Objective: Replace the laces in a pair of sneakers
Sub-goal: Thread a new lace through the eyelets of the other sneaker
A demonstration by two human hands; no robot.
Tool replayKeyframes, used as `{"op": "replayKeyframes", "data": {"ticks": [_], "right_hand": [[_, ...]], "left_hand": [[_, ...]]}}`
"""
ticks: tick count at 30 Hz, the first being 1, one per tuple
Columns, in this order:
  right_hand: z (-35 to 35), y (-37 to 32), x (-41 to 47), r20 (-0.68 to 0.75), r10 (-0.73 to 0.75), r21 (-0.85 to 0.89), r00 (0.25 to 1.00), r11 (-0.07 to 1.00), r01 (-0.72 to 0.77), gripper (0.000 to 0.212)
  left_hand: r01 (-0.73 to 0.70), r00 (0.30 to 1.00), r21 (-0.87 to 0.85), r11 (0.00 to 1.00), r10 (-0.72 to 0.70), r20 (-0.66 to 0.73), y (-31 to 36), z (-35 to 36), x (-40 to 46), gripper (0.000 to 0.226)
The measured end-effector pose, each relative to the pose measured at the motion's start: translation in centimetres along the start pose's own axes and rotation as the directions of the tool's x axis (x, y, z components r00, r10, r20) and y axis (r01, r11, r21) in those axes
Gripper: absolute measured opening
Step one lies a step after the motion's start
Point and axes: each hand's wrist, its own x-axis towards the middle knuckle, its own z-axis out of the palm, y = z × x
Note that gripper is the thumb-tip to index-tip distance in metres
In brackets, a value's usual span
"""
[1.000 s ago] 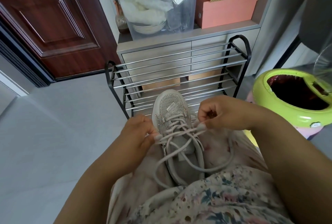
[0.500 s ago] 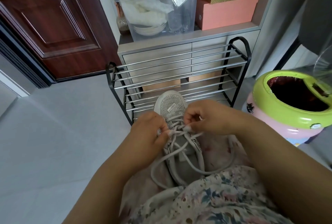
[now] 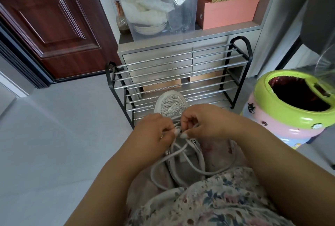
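A white and silver sneaker point(image 3: 170, 105) lies on my lap, toe pointing away from me, its mesh toe cap glittering. A grey lace point(image 3: 183, 164) is threaded through its eyelets, with long loose loops trailing toward me over my floral dress. My left hand point(image 3: 154, 132) and my right hand point(image 3: 201, 121) meet over the middle of the shoe, fingers curled, each pinching a strand of the lace. The hands hide the upper eyelets. Only one sneaker is in view.
A black and chrome shoe rack point(image 3: 179, 73) stands on the grey floor just beyond the shoe, before a grey drawer cabinet point(image 3: 157, 57). A green and pink bin point(image 3: 288, 115) sits at the right. A dark wooden door point(image 3: 49, 22) is at the left.
My hands have come together from the shoe's two sides to its middle, bringing the lace strands with them. The loose loops now lie slacker on my lap.
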Motion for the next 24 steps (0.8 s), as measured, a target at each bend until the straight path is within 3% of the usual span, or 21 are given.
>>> {"op": "replayKeyframes", "data": {"ticks": [4, 11, 19, 21, 24], "right_hand": [[-0.7, 0.4, -0.2, -0.004, -0.010, 0.032, 1.000, 0.999, 0.010, 0.010], [-1.4, 1.3, -0.8, 0.023, 0.036, 0.105, 0.999, 0.994, -0.038, 0.012], [-1.0, 0.8, -0.6, -0.087, 0.051, 0.112, 0.995, 0.993, -0.041, 0.008], [-1.2, 0.9, -0.8, -0.125, 0.043, 0.136, 0.991, 0.990, -0.026, 0.010], [-1.7, 0.9, -1.2, -0.224, 0.015, 0.169, 0.974, 0.985, 0.024, 0.013]], "left_hand": [[-0.058, 0.998, -0.011, 0.998, 0.058, -0.031, -0.7, -0.1, -0.4, 0.021], [-0.005, 0.991, -0.151, 0.989, -0.016, -0.132, -1.7, -1.5, -2.3, 0.023], [0.122, 0.974, -0.206, 0.971, -0.157, -0.161, -1.1, -0.8, -1.6, 0.021], [0.141, 0.960, -0.227, 0.964, -0.189, -0.206, -0.8, -0.7, -1.6, 0.005], [0.116, 0.939, -0.212, 0.970, -0.176, -0.294, -0.5, -1.0, -2.0, 0.012]]}}
